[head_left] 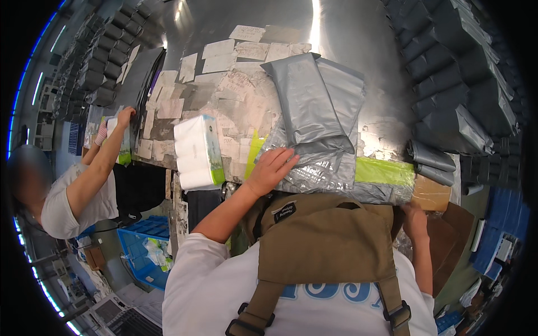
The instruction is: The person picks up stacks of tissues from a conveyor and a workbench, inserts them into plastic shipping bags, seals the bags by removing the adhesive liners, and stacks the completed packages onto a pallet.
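My left hand [270, 168] lies flat with fingers spread on a grey plastic mailer bag [325, 168] at the near edge of the metal table [336, 28]. A green-and-white pack shows through the bag. My right hand [414, 219] is below the table edge at the bag's right end, next to a brown cardboard piece [431, 193]; its fingers are mostly hidden. More grey mailer bags [314, 101] lie stacked just beyond.
A white tissue pack with green edge [197, 151] stands left of my hand. Another person at the left holds a similar pack [120, 140]. Paper labels cover the table top. Grey parcels [459, 67] pile at the right, more at the far left. A blue crate [140, 246] sits below.
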Demonstrator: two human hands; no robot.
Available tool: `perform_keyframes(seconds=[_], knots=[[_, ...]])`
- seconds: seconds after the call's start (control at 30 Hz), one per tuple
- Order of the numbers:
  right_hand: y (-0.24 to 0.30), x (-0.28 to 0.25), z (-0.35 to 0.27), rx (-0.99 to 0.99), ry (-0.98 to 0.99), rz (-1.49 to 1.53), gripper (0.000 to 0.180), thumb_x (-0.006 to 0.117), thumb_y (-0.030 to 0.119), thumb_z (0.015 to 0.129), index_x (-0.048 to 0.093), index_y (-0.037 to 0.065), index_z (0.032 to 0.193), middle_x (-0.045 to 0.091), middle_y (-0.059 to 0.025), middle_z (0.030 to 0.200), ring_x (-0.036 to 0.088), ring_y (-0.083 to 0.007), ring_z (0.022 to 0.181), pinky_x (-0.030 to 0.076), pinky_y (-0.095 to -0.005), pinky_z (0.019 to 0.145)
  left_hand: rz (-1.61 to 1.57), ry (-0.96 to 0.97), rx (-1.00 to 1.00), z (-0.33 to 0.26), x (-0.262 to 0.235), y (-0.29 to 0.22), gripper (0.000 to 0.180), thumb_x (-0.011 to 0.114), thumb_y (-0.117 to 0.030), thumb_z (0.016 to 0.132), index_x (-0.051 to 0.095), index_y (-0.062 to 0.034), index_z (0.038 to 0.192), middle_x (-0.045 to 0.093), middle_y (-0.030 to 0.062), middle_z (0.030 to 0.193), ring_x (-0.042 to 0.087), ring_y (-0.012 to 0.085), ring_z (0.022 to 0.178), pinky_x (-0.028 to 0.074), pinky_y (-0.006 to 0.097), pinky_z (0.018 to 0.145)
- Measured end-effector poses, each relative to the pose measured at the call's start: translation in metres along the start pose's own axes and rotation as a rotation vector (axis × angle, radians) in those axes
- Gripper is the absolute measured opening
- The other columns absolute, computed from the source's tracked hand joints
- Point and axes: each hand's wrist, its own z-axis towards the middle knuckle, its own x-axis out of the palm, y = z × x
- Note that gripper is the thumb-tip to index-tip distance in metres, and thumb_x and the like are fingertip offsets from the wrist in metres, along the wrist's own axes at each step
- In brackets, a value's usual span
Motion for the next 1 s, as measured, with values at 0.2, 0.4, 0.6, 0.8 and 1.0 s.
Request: perform_keyframes(seconds=[0.2,0.4,0.6,0.8,1.0], knots=[[0.123,-0.058,0.162,-0.783,-0.467,-0.122,0.032,0.059,0.012,0.074,0.069,0.009,0.104,0.059,-0.0060,0.103,0.057,-0.0237,0.096,0.046,-0.0366,0.084,0.053,0.036,0.110,0.014,0.016,0.029,0.043,0.058,-0.010,0.078,0.064,-0.0100,0.120,0.058,0.0107,0.126,0.054,0.0290,0.120,0.045,0.044,0.099],[0.125,-0.027,0.216,-0.975,-0.326,-0.059,0.024,0.061,0.016,0.075,0.070,0.011,0.097,0.060,-0.0029,0.102,0.056,-0.0220,0.098,0.044,-0.0350,0.088,0.026,0.042,0.029,0.013,0.023,0.024,0.053,0.068,-0.006,0.065,0.065,-0.0108,0.117,0.058,0.0115,0.126,0.054,0.0309,0.120,0.044,0.046,0.099],[0.121,-0.025,0.224,-1.025,-0.360,0.230,0.022,0.072,0.007,0.072,0.070,0.008,0.094,0.066,-0.0033,0.098,0.061,-0.0241,0.093,0.050,-0.0360,0.080,-0.193,-0.015,-0.092,0.014,0.021,0.028,0.048,0.059,0.007,0.066,0.066,-0.0059,0.111,0.062,0.0147,0.120,0.056,0.0347,0.118,0.046,0.045,0.100],[0.119,-0.038,0.225,-0.933,-0.478,0.467,0.025,0.073,-0.002,0.072,0.069,0.005,0.096,0.068,-0.0079,0.095,0.066,-0.0285,0.090,0.054,-0.0370,0.077,-0.480,-0.037,-0.324,0.009,0.011,0.034,0.044,0.053,0.011,0.070,0.065,-0.0028,0.110,0.066,0.0145,0.114,0.060,0.0320,0.115,0.045,0.043,0.103],[0.142,-0.050,0.218,-0.879,-0.513,0.577,0.022,0.070,-0.004,0.077,0.067,0.003,0.097,0.068,-0.0105,0.095,0.066,-0.0285,0.090,0.053,-0.0352,0.078,-0.463,-0.130,-0.406,0.020,0.007,0.023,0.028,0.067,-0.004,0.081,0.069,-0.0027,0.109,0.067,0.0146,0.105,0.063,0.0316,0.101,0.049,0.040,0.093]])
